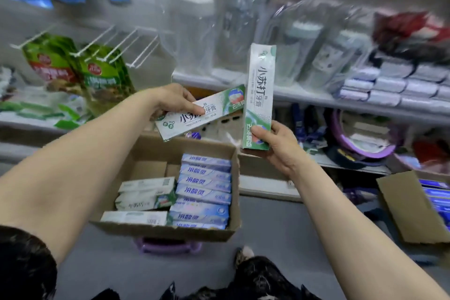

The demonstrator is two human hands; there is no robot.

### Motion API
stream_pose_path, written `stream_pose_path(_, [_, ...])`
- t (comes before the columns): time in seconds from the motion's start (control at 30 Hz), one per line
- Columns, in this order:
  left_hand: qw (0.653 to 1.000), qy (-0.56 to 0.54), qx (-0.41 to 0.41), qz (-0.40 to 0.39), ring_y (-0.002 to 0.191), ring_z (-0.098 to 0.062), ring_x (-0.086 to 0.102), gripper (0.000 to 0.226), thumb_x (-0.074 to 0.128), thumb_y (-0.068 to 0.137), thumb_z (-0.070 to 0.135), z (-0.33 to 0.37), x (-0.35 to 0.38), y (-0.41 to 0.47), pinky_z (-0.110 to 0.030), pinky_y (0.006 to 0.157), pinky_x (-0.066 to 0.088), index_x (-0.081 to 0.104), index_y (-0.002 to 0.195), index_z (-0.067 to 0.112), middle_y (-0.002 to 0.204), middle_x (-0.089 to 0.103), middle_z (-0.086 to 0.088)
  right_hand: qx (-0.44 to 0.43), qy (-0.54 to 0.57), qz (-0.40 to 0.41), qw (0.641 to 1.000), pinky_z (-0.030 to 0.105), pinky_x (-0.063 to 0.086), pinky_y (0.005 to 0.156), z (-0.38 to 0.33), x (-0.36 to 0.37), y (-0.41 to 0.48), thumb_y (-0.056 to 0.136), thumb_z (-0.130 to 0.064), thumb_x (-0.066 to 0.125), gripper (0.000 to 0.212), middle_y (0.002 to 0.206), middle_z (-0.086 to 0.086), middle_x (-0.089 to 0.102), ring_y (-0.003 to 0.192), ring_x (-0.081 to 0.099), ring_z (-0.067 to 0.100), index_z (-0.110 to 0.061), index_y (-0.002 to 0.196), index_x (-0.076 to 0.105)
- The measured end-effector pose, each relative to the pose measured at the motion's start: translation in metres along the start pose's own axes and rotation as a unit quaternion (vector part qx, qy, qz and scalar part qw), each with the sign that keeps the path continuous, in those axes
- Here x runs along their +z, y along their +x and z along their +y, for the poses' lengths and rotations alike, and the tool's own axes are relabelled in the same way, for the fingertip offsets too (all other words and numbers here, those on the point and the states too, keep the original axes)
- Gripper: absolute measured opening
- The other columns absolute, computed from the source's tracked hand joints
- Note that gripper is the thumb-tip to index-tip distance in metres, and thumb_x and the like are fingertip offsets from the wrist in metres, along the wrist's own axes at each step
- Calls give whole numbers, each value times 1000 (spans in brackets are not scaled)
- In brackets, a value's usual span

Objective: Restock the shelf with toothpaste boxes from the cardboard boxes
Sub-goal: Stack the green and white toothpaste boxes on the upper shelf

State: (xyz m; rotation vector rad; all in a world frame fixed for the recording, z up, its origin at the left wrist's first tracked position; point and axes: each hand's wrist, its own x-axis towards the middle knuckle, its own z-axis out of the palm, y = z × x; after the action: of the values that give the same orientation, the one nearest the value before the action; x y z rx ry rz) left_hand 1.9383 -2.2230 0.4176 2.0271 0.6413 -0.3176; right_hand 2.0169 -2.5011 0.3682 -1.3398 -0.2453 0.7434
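Shelf (316, 101): white, tiered, running across the background. Bagged clear containers stand on the upper level, with folded cloths stacked to the right.

Cardboard box (155, 147): open, in front of the shelf, below both hands. Inside, a row of blue toothpaste boxes (204, 192) is stacked along its right side, and 3 white-green toothpaste boxes (146, 193) lie flat on its left.

Second cardboard box (409, 212): far right, flap open, blue packs inside.

Left hand (170, 101): fingers curled, thumb on the printed face, gripping 1 white-green box (219, 107) at its left half. The box is tilted, right end higher, above the cardboard box.

Right hand (277, 146): fingers and thumb wrapped round the bottom end of an upright white-green box (260, 85), held in front of the shelf edge.

The 2 held boxes meet at the tilted one's raised end; contact cannot be told.
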Motion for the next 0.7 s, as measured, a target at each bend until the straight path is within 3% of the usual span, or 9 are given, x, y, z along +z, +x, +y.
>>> stream_pose_path(0.1, [997,37,61,34,57,-16,70,27,86,70,29,57,-5,-11,-24,47,52,71,89,17,74,75,-4,-55,16,-6,998,58,57,82,-40,-11,-7,77,-9,74,60,119,18,68,99,68,31,2,131,50])
stream_pose_path(0.2, [988,71,123,65,62,-19,71,31,89,65,32,110,-12,-17,-27,52,53,74,88,17,76,75,-5,-112,18,-6,994,59,52,93,-78,-24,-11,68,-14,84,73,122,18,68,107,67,34,-1,133,51])
stream_pose_path(0.3, [977,90,171,85,64,-21,72,33,89,64,31,163,-18,-20,-28,54,53,75,89,15,75,75,-5,-152,13,-13,988,61,48,99,-113,-40,-14,72,-12,80,69,122,18,68,110,66,35,-2,134,50])
stream_pose_path(0.43, [953,133,241,129,64,-16,71,32,90,63,32,228,-17,-18,-24,54,51,76,88,17,75,75,-1,-191,12,-5,982,65,48,96,-154,-67,-13,76,-9,76,62,123,18,68,107,66,35,-4,133,51])
stream_pose_path(0.57, [926,174,289,168,77,-11,69,37,90,61,35,284,-16,-6,-25,73,52,75,92,21,82,75,6,-234,5,3,972,55,58,84,-195,-99,-10,81,-6,70,53,114,12,72,97,69,28,-7,130,52])
stream_pose_path(0.7, [894,208,332,215,89,-12,65,48,89,62,39,346,-23,6,-24,78,44,74,104,22,96,72,8,-280,0,17,960,56,58,81,-237,-135,-5,69,-18,79,69,108,9,72,85,68,22,-6,131,51])
